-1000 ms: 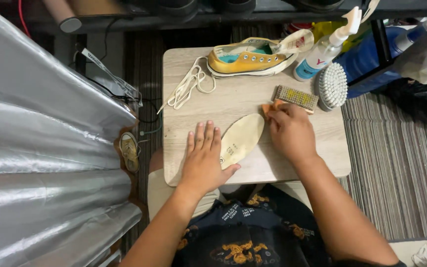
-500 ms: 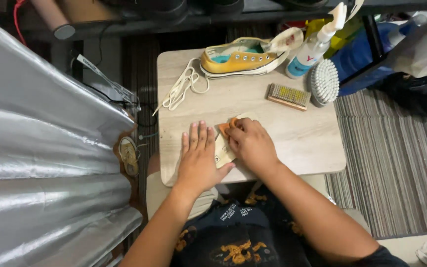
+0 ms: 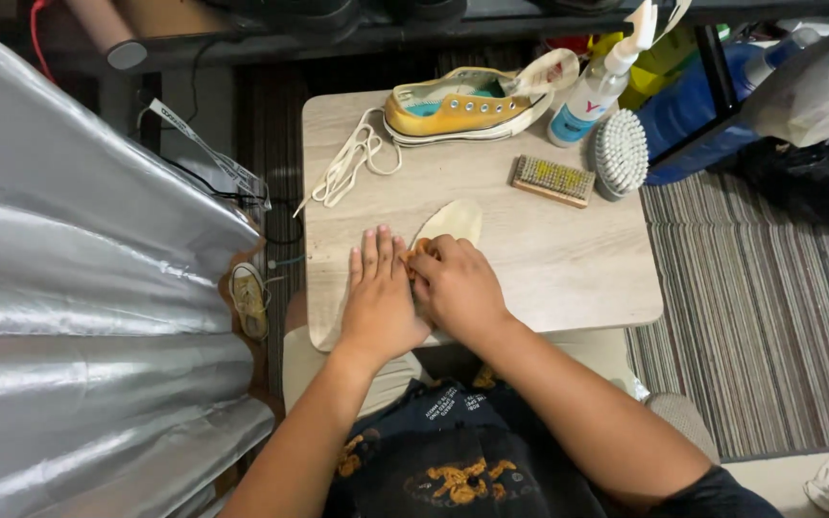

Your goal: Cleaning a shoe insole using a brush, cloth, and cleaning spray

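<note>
Left hand (image 3: 381,302) flat and open, fingers spread a little, pressing the near end of a pale insole (image 3: 451,223) on the small wooden table (image 3: 568,269). Right hand (image 3: 455,288) closed around something small and orange (image 3: 417,251), rubbing on the insole just beside the left. Farther off: white laces (image 3: 349,163), yellow sneaker (image 3: 462,105), spray bottle (image 3: 599,86), two brushes (image 3: 554,180).

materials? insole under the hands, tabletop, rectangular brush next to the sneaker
Insole: looks like foam or fabric, matte cream, thin and flat; exact material unclear.
Tabletop: seems wood-grain laminate, pale matte finish with faint streaks.
Rectangular brush: apparently a wooden block with short yellowish bristles; bristle material can't be told.
</note>
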